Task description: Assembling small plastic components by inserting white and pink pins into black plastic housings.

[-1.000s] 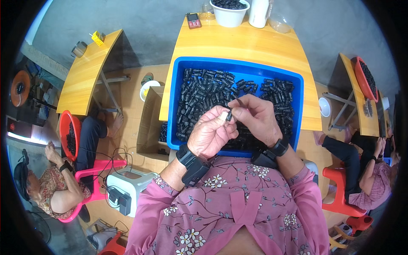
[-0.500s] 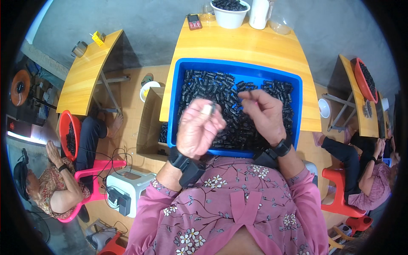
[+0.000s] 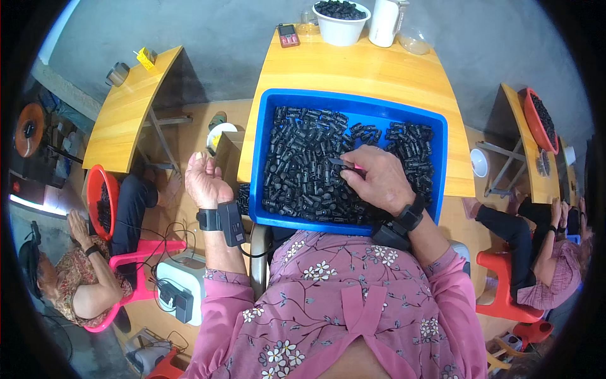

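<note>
My left hand is off the left side of the blue tray, above the cardboard box. Its palm faces up, the fingers are loosely bent and apart, and no part shows in them. Over the middle of the tray, my right hand pinches a small knife-like tool with a narrow dark blade and a bit of pink at the grip. Below it, many small black cylindrical plastic parts lie heaped in the tray. Fingers hide most of the tool's handle.
A white tub of black parts, a red phone and a white jug stand at the table's far end. A grey stool is at my left. People sit on both sides near red basins of parts.
My left hand has moved from over the tray to the left, above the box, and the small piece in its fingers is gone. My right hand has shifted slightly down and left, still pinching the tool.
</note>
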Demonstrator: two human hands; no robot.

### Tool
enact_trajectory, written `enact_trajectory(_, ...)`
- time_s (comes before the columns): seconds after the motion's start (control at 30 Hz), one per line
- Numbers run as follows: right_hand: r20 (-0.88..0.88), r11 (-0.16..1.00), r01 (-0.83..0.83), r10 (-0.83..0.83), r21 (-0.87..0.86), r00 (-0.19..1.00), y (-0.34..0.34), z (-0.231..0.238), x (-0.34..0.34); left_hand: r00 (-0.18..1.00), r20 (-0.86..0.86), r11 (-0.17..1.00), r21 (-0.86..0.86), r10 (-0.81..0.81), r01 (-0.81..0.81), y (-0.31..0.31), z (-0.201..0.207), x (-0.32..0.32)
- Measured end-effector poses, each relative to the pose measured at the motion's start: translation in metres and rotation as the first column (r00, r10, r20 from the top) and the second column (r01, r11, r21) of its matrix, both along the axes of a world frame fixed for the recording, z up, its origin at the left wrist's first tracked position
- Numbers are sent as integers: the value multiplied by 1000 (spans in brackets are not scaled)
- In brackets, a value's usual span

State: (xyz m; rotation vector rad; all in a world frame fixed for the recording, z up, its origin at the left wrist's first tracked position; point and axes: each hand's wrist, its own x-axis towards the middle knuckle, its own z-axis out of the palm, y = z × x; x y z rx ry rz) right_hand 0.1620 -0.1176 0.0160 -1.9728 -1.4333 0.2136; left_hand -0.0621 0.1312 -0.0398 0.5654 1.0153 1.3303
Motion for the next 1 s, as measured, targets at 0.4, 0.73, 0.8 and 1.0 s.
enact_trajectory(0.4, -92, 1000, -1, 3, 19, 996, 2, -3, -1, 992, 33, 912, 397, -125, 102, -45, 32, 25)
enact_trajectory(0.73, -402, 943, 0, 142, 334, 904, -4, 9, -10, 554, -115, 517, 245, -825, 820, -121, 60, 60)
enact_trajectory(0.8, -392, 941, -33, 172, 336, 904, -5, 10, -10, 491, -73, 474, 169, -868, 864, -127, 54, 66)
enact_trajectory(1.0, -291, 934, -119, 223, 336, 930, -7, 8, -9, 433, 98, 444, 207, -896, 872, -133, 33, 74)
